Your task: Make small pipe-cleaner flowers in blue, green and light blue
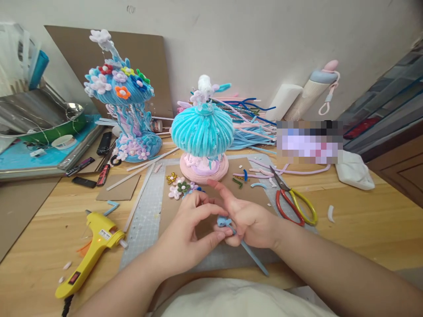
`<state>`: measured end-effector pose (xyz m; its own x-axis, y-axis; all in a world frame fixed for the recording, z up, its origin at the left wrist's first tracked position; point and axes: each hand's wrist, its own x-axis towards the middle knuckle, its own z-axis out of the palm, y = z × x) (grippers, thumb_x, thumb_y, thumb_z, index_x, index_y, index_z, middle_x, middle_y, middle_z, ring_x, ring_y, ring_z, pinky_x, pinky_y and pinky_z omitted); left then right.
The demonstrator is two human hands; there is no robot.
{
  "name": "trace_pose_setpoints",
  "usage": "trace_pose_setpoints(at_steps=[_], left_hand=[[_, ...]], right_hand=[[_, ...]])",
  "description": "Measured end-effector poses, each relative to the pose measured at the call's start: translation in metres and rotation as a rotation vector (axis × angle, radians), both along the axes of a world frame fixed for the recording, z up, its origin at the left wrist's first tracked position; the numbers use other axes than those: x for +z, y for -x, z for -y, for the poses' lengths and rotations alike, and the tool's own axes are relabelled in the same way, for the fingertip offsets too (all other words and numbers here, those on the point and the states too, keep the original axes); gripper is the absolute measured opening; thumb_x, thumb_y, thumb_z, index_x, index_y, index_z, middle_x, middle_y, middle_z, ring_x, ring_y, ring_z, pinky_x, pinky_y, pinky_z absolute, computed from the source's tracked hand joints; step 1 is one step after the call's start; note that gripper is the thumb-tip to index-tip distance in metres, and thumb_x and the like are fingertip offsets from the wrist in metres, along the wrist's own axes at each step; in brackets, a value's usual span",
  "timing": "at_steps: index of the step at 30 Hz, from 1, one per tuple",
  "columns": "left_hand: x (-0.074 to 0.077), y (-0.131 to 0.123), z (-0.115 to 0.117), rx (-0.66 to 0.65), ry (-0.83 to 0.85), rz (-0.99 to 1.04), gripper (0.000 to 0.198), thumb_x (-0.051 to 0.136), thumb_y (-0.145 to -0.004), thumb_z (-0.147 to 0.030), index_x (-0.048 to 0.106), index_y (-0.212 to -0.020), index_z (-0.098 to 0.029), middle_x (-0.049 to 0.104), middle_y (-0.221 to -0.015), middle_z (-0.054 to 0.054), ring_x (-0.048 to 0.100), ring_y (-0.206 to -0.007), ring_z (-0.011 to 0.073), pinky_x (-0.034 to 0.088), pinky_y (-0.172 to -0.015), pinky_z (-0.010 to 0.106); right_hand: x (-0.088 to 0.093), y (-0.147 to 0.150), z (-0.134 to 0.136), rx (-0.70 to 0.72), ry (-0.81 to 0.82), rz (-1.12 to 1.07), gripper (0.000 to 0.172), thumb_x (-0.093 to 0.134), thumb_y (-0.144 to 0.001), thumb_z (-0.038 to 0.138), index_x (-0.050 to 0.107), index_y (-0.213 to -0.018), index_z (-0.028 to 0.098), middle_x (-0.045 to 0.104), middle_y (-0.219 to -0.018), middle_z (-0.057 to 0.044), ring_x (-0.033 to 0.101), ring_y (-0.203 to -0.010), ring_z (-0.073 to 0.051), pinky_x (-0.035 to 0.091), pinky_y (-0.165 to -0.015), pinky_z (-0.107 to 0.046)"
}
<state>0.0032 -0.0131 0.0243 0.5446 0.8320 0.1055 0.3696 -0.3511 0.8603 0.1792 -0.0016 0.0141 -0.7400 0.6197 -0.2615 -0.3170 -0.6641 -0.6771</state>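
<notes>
Scissors (295, 203) right of hands, glue gun (90, 248) left, w/ dome (202, 132) behind.

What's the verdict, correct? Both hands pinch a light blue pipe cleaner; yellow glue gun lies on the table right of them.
Wrong side. The head view shows the yellow glue gun on the table left of the hands. The left hand and right hand do both pinch the light blue pipe cleaner.
</notes>
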Motion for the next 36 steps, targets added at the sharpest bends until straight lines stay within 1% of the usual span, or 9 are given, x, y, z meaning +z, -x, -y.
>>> trace_pose_setpoints(at_steps=[9,12,14,16,18,22,26,33,36], left_hand=[[-0.003,0.004,-0.006,-0.044,-0.08,-0.08,0.016,0.06,-0.08,-0.027,0.066,-0.095,-0.028,0.06,-0.106,0.005,0.048,-0.103,0.0239,0.034,-0.09,0.037],[-0.005,0.002,-0.006,-0.058,-0.092,-0.049,0.01,0.059,-0.081,-0.025,0.066,-0.088,-0.025,0.062,-0.101,0.004,0.049,-0.101,0.0227,0.033,-0.091,0.036],[-0.006,0.003,-0.007,-0.003,-0.044,0.034,0.009,0.056,-0.083,-0.024,0.064,-0.087,-0.023,0.062,-0.099,0.005,0.05,-0.101,0.0219,0.034,-0.091,0.036],[-0.007,0.005,-0.009,0.117,0.085,0.179,0.01,0.054,-0.084,-0.025,0.062,-0.089,-0.022,0.062,-0.095,0.005,0.053,-0.096,0.0205,0.038,-0.087,0.034],[-0.008,0.008,-0.012,0.251,0.255,0.379,0.009,0.055,-0.084,-0.027,0.06,-0.089,-0.021,0.062,-0.088,0.003,0.056,-0.086,0.0176,0.042,-0.079,0.03],[-0.008,0.011,-0.019,0.445,0.553,0.712,0.014,0.065,-0.076,-0.027,0.059,-0.083,-0.017,0.064,-0.076,0.002,0.058,-0.07,0.0131,0.043,-0.063,0.023],[-0.008,0.011,-0.022,0.528,0.681,0.833,0.02,0.069,-0.072,-0.026,0.059,-0.086,-0.015,0.066,-0.075,0.002,0.059,-0.067,0.0111,0.044,-0.059,0.02],[-0.014,0.009,-0.022,0.437,0.967,0.934,0.009,0.065,-0.076,-0.017,0.06,-0.083,-0.014,0.064,-0.077,0.002,0.059,-0.066,0.0065,0.048,-0.061,0.015],[-0.017,0.007,-0.02,0.406,1.032,0.93,0.01,0.065,-0.077,-0.016,0.06,-0.085,-0.016,0.064,-0.078,0.002,0.059,-0.066,0.0064,0.049,-0.064,0.016]], right_hand=[[-0.001,-0.001,0.001,0.058,0.141,-0.034,0.092,0.042,-0.047,-0.001,0.029,-0.125,0.048,0.047,-0.096,0.007,0.034,-0.045,0.001,0.015,-0.042,-0.016],[0.0,0.0,0.0,0.128,0.136,-0.056,0.091,0.048,-0.053,0.002,0.023,-0.128,0.046,0.049,-0.08,0.007,0.042,-0.047,-0.003,0.018,-0.041,-0.013],[0.0,0.0,-0.003,0.154,0.092,-0.046,0.073,0.053,-0.069,0.017,0.023,-0.13,0.044,0.05,-0.076,0.005,0.052,-0.053,-0.008,0.023,-0.039,-0.012],[-0.002,0.0,-0.007,0.115,-0.019,0.014,0.047,0.043,-0.084,0.042,0.032,-0.129,0.038,0.055,-0.085,0.0,0.059,-0.058,-0.014,0.03,-0.036,-0.015],[-0.003,-0.001,-0.009,-0.053,-0.22,0.166,0.043,0.035,-0.087,0.054,0.046,-0.122,0.03,0.056,-0.094,-0.004,0.058,-0.056,-0.013,0.034,-0.035,-0.018],[-0.004,-0.003,-0.004,-0.436,-0.753,0.504,0.027,0.054,-0.085,0.033,0.059,-0.11,0.024,0.055,-0.107,-0.008,0.053,-0.064,-0.01,0.04,-0.043,-0.019],[-0.002,-0.004,0.004,-0.494,-1.013,0.391,0.021,0.05,-0.088,0.024,0.065,-0.102,0.025,0.054,-0.116,-0.01,0.059,-0.076,-0.015,0.049,-0.052,-0.027],[0.005,-0.001,0.003,-0.547,-0.49,0.099,0.016,0.065,-0.08,0.029,0.06,-0.094,0.026,0.065,-0.107,-0.004,0.063,-0.099,-0.019,0.055,-0.067,-0.028],[0.005,-0.002,0.001,-0.58,-0.416,0.142,0.019,0.069,-0.075,0.034,0.057,-0.085,0.024,0.067,-0.097,-0.003,0.066,-0.083,-0.016,0.053,-0.058,-0.025]])
